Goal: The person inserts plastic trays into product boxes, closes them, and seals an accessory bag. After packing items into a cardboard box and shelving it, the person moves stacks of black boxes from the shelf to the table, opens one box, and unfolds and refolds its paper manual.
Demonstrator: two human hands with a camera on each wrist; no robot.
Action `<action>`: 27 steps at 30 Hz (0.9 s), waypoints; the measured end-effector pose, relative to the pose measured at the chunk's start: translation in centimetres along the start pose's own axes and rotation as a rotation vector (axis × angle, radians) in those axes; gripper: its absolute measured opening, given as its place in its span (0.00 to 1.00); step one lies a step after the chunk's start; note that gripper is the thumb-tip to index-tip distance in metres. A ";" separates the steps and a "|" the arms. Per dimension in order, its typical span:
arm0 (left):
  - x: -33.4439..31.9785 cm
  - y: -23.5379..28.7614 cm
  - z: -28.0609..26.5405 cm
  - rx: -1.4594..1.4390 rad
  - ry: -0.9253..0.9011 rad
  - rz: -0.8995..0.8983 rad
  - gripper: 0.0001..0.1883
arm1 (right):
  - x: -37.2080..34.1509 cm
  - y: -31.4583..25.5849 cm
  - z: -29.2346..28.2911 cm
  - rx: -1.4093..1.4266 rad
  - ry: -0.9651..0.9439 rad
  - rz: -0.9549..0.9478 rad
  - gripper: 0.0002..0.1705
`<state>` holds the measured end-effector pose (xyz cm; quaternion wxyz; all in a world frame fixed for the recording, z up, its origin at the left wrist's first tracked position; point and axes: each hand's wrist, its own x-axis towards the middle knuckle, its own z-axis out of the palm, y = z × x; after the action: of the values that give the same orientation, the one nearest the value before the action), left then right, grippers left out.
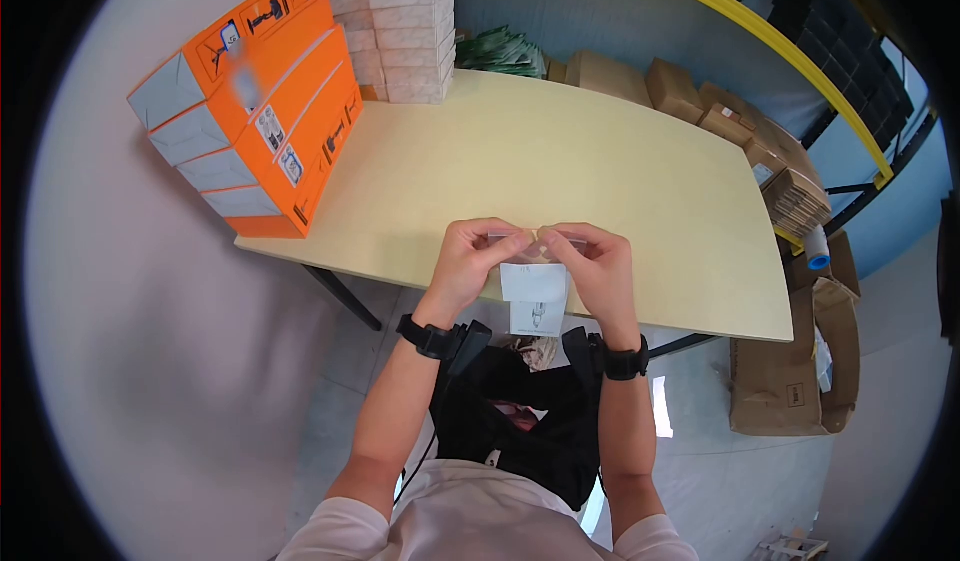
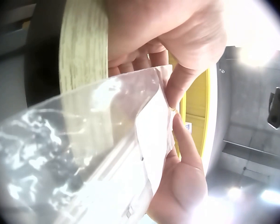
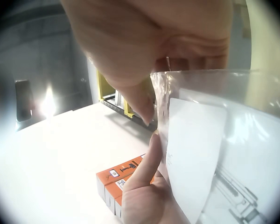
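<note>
A clear plastic bag [image 2: 42,135] hangs between both hands over the table's front edge. Inside it sits a white printed leaflet [image 1: 540,318] with a drawing of a tool-like device, and a blank white flap [image 3: 193,149] lies across its upper part. My left hand [image 1: 472,259] pinches the bag's top edge between thumb and fingers. Close beside it, my right hand [image 1: 606,261] pinches the same edge, the two thumb tips nearly meeting. A small yellowish bit shows between the thumbs in the head view.
Stacked orange boxes [image 1: 290,111] stand on the table [image 1: 560,151] at the left, with white boxes [image 1: 415,41] behind them. Green packets [image 1: 500,51] and brown cartons [image 1: 610,79] line the back. An open carton [image 1: 790,401] stands on the floor at right, below a yellow-beamed rack [image 1: 760,31].
</note>
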<state>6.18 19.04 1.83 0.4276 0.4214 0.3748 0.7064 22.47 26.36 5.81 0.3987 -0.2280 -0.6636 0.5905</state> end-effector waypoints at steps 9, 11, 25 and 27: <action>-0.1 0.6 0.6 0.119 -0.025 -0.024 0.07 | -0.2 -0.4 0.5 -0.206 0.051 -0.033 0.10; -0.1 0.7 0.7 0.122 -0.014 -0.036 0.07 | -0.3 -0.2 0.7 -0.246 0.065 -0.065 0.10; -0.2 0.5 0.6 0.178 0.003 -0.014 0.07 | -0.4 0.6 0.4 -0.270 0.010 -0.010 0.10; -0.2 0.7 0.9 0.230 0.020 -0.009 0.08 | -0.5 0.4 0.8 -0.309 0.041 -0.032 0.10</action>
<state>6.87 18.75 2.67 0.3758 0.4590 0.4598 0.6608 22.04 25.51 5.34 0.3817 -0.2880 -0.7417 0.4704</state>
